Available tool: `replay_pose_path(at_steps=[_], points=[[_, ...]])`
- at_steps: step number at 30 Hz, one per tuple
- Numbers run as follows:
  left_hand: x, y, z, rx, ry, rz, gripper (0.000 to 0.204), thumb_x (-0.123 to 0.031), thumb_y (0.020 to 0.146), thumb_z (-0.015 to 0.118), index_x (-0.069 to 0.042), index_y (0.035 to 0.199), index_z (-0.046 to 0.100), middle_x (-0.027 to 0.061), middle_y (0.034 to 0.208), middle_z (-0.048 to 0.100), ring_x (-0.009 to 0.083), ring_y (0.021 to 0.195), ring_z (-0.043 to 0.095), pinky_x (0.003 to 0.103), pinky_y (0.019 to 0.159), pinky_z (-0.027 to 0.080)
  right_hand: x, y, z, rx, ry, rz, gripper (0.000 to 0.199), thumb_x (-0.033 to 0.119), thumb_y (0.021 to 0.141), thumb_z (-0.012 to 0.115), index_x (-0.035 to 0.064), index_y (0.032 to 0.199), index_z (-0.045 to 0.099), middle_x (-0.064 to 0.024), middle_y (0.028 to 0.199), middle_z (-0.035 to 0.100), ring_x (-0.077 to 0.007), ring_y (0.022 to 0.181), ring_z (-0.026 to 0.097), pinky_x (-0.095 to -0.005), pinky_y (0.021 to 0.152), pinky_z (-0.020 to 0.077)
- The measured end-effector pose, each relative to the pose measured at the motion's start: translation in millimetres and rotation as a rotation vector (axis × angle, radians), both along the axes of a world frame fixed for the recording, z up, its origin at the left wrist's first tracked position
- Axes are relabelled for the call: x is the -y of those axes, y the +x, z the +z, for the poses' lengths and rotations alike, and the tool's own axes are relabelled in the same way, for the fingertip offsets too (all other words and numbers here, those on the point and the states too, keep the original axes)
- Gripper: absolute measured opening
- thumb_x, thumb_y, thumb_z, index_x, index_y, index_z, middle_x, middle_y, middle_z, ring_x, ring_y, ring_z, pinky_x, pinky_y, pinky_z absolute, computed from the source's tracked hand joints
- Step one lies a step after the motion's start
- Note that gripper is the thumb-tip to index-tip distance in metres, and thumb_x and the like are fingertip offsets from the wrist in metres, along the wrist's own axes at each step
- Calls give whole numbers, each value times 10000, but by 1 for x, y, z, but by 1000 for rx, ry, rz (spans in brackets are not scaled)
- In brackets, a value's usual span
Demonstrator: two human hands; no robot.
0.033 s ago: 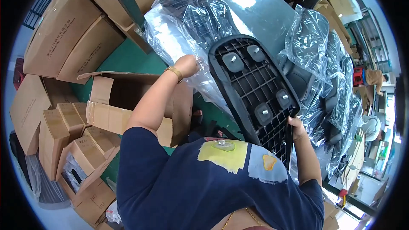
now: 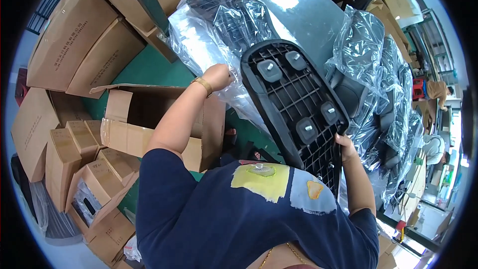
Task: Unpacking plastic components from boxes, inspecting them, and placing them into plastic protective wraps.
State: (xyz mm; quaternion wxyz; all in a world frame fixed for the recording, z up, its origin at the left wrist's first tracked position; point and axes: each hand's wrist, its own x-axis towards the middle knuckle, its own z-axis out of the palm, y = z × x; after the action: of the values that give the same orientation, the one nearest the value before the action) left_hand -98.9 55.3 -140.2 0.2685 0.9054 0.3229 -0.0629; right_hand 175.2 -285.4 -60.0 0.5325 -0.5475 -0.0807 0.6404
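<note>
Head view, left hand (image 2: 217, 76) gripping plastic wrap (image 2: 209, 45), right hand (image 2: 345, 148) clasping black ribbed panel (image 2: 294, 99)

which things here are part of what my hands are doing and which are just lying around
In hand: black ribbed plastic panel, held by right hand; clear plastic wrap, gripped by left hand.
Lying about: open cardboard box, stacked cartons, bagged parts.

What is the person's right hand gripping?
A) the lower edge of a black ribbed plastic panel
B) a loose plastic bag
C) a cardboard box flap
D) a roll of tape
A: the right hand clasps the lower edge of the black ribbed plastic panel, its gridded underside facing the camera.
</note>
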Motion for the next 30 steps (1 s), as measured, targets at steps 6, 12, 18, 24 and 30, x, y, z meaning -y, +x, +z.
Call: replay_pose_path(at_steps=[6,12,18,24,30], points=[[-15,-44,1,166,66,-139,199,-164,786,570,-88,943,665,168,888,628,321,767,613,376,726,479,-24,-6,-12,-2,-64,80,394,261,760,652,31,1057,534,-78,894,625,-192,771,627,-316,702,522],[-75,-120,57,976,-187,645,172,-173,881,450,-77,807,572,43,766,581,158,601,532,291,546,432,-28,-8,-11,-3,-84,91,379,255,799,627,24,1083,529,-88,934,635,-203,801,639,-326,724,531],[-77,-160,162,1817,-605,655,151,-191,912,445,-104,800,500,-10,684,502,80,554,421,220,456,327,-28,-8,-14,-29,-53,49,392,286,821,606,-12,1071,558,-136,943,650,-248,817,651,-357,755,532],[-82,-106,217,1038,-31,680,245,-321,901,530,-101,797,558,-43,674,487,71,558,394,207,494,301,-38,-10,-3,-6,-53,113,385,280,810,635,15,1073,544,-94,938,639,-199,799,641,-324,725,531],[-115,-131,342,1600,-179,574,160,-210,922,507,-81,855,574,-32,690,507,72,571,446,212,475,344,-25,0,-25,51,-56,49,382,318,814,644,21,1033,550,-80,901,635,-174,768,634,-296,684,525]])
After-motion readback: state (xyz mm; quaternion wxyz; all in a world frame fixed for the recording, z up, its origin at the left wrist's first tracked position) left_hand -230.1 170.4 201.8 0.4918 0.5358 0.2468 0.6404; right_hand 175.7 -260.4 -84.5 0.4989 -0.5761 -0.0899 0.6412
